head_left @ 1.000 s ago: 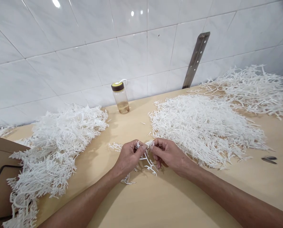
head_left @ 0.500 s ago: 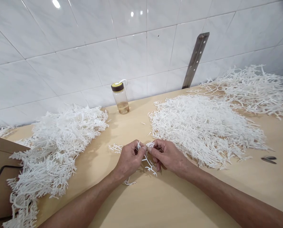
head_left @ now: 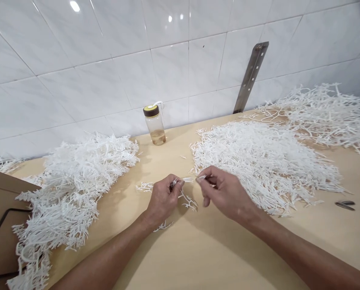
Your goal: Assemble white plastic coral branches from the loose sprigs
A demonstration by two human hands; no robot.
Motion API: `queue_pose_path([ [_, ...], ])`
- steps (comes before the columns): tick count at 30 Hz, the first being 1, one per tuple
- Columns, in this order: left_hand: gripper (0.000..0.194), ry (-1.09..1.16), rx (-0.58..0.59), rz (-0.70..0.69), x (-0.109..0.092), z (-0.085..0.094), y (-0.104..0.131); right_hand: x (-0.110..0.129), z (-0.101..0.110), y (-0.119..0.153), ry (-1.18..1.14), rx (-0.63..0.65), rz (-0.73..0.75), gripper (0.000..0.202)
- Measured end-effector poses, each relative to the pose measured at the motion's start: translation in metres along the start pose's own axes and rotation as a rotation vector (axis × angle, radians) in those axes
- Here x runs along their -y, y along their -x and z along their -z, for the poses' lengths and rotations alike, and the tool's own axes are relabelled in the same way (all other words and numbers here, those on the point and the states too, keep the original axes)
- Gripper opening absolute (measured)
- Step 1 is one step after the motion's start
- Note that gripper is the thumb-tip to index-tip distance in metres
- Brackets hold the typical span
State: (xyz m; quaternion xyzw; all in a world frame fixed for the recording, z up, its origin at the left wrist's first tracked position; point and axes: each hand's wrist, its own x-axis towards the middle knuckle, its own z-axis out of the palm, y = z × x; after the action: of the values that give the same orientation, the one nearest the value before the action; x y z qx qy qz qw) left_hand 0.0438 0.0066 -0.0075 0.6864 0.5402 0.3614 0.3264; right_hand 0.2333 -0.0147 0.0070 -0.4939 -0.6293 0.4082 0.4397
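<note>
My left hand (head_left: 165, 196) is closed on a white branching strand (head_left: 188, 201), whose forked ends stick out on both sides of the fist. To its right, my right hand (head_left: 222, 191) pinches a small white piece (head_left: 201, 177) between thumb and fingertips, with a narrow gap between the hands. A tuft of thin white tips (head_left: 188, 179) points from my left hand toward the right one. Right of my hands lies a wide heap of small white pieces (head_left: 258, 161). A tall pile of white branched strands (head_left: 73, 181) stands at the left.
A bottle (head_left: 157, 125) with a dark and yellow lid stands near the tiled wall. Small dark snips (head_left: 345, 205) lie at the right. More white strands (head_left: 327, 114) are at the back right. A brown box (head_left: 6, 225) is at the left edge, and a metal strip (head_left: 250, 78) leans on the wall.
My right hand has drawn away to the right and slightly up from my left hand, which keeps hold of the strand. The view has shifted slightly.
</note>
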Motion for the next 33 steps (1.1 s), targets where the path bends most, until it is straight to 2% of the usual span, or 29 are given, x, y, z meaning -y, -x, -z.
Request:
queue_pose_path([
  [3,0.024,0.019,0.051,-0.013,-0.001,-0.001,0.003,-0.003,0.026,-0.012,0.208,-0.227,0.041,0.016],
  [7,0.023,0.040,0.100,-0.008,-0.004,-0.002,0.006,-0.008,0.057,-0.023,0.590,-0.539,0.332,0.015],
  [10,0.023,0.046,0.100,-0.017,-0.006,-0.002,0.006,-0.005,0.066,-0.024,0.718,-0.630,0.501,0.022],
  [12,0.023,0.043,0.097,-0.024,-0.006,-0.001,0.007,-0.002,0.064,-0.021,0.679,-0.652,0.539,0.021],
  [14,0.022,0.040,0.094,-0.031,-0.006,-0.001,0.007,0.001,0.055,-0.016,0.548,-0.587,0.472,0.018],
  [19,0.019,0.003,0.091,-0.070,-0.006,-0.001,0.008,-0.004,0.018,-0.005,0.245,-0.069,0.104,0.024],
  [22,0.019,-0.001,0.101,-0.088,-0.007,-0.001,0.008,-0.011,0.004,-0.004,0.201,0.114,-0.001,0.026],
  [26,0.019,0.007,0.120,-0.085,-0.008,0.000,0.008,-0.017,0.000,-0.007,0.102,0.185,-0.054,0.026],
  [33,0.018,0.005,0.168,-0.074,-0.008,0.001,0.007,-0.015,-0.001,-0.006,0.130,0.165,-0.039,0.021],
])
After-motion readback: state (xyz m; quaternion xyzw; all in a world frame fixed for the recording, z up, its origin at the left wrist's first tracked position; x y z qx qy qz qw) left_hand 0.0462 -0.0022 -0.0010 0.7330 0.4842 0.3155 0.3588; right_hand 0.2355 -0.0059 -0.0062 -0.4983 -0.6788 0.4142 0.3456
